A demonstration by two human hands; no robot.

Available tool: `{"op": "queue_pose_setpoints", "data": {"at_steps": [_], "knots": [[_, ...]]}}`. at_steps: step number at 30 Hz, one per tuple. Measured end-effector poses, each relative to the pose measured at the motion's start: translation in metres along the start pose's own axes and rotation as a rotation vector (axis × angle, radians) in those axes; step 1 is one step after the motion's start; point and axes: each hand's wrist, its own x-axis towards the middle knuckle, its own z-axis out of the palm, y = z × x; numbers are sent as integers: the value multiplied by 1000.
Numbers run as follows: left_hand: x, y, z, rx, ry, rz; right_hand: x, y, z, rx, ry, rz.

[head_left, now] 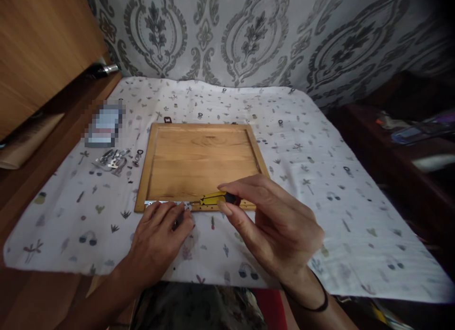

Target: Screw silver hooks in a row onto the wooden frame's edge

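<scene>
A wooden framed panel [206, 164] lies flat on the cloth. Along its near edge, toward the left, is a silvery metal strip [188, 205] with small holes. My left hand [159, 230] presses its fingers over this strip and hides most of it; the fingers are bent and together. My right hand [273, 221] pinches a yellow and black screwdriver [215, 198] between thumb and fingers. The tool lies nearly level, its tip pointing left to the strip's right end. Small dark dots line the near frame edge under and beside the tool.
A pile of metal pieces [114, 160] lies left of the panel, below a blurred phone-like object [104, 126]. Small dark parts are scattered on the patterned cloth [305, 216]. A wooden cabinet [46, 41] rises at the left; a patterned curtain [220, 36] hangs behind.
</scene>
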Motion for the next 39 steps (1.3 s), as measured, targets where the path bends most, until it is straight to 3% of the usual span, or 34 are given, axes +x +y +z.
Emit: {"op": "queue_pose_setpoints", "data": {"at_steps": [18,27,35,39], "knots": [[-1,1,1,8,-6,-13,8,3,6,87,-13,24],[-3,1,2,7,-22,-18,11,5,19,392,1,336],[-1,2,1,1,-12,-31,18,11,10,451,-178,323],[-2,1,2,10,-4,-16,22,14,9,455,-154,307]]}}
